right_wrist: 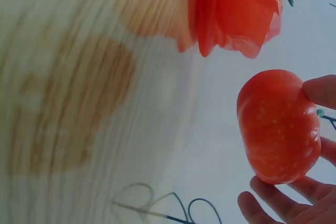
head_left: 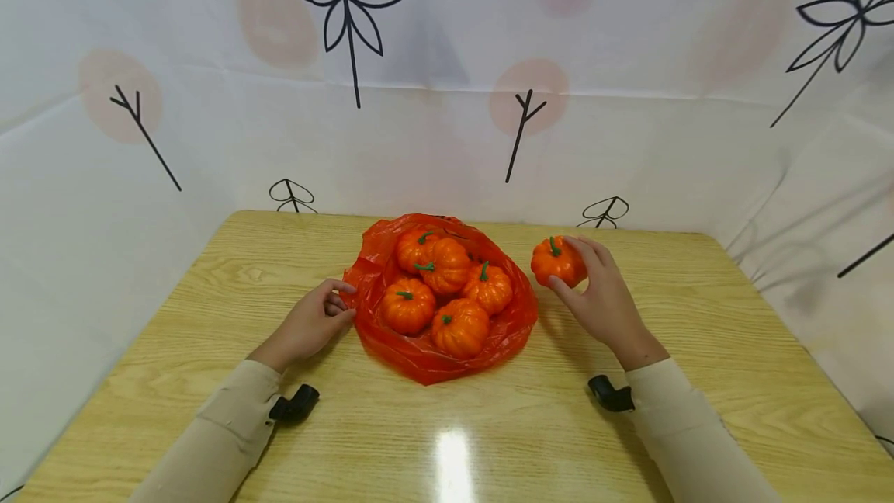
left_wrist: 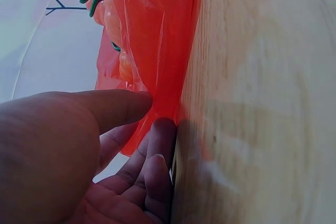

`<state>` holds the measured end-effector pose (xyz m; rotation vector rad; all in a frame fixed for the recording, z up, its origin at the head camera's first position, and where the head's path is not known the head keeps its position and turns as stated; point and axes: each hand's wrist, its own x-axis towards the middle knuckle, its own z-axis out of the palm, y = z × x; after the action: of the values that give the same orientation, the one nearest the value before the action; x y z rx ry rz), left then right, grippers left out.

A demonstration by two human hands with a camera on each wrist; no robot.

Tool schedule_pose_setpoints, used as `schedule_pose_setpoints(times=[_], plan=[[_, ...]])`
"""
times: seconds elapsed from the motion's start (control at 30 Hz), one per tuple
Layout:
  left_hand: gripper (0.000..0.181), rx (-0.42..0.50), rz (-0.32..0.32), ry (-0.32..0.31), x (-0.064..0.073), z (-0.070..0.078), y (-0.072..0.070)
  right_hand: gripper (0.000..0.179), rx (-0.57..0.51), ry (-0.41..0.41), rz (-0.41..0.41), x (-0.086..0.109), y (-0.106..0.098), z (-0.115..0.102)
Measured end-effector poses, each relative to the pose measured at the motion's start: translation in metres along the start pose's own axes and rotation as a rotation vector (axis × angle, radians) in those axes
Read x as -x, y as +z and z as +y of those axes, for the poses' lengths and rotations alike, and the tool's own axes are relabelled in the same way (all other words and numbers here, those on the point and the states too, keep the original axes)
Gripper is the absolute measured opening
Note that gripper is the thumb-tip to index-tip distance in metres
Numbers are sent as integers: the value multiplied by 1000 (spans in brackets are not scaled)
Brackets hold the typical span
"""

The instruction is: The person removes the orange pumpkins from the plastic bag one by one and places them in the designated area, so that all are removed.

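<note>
A red plastic bag (head_left: 426, 367), its mouth spread wide, stands on the table with several small orange toy pumpkins (head_left: 461, 328) inside, green stems showing. At its left side my left hand (head_left: 317, 320) pinches the bag's edge between thumb and fingers; the bag's red film (left_wrist: 157, 77) runs between them in the left wrist view. To the right of the bag, my right hand (head_left: 604, 297) holds another toy pumpkin (head_left: 556, 261) by its sides, stem up. In the right wrist view this held pumpkin (right_wrist: 278, 127) is off the table, apart from the bag.
The light wood table (head_left: 349, 433) has its far edge just behind the bag. Beyond hangs a pale curtain (head_left: 433, 138) with flower and twig drawings. Black wrist mounts (head_left: 295, 404) sit near both sleeves.
</note>
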<state>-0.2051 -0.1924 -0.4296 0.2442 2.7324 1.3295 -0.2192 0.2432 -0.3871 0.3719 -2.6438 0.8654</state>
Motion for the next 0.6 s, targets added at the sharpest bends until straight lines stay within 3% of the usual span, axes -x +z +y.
schedule_pose_setpoints(times=[0.6], plan=[[32,9,-7,-4,0,1,0,64,16,123,-157,-1,-1,11]])
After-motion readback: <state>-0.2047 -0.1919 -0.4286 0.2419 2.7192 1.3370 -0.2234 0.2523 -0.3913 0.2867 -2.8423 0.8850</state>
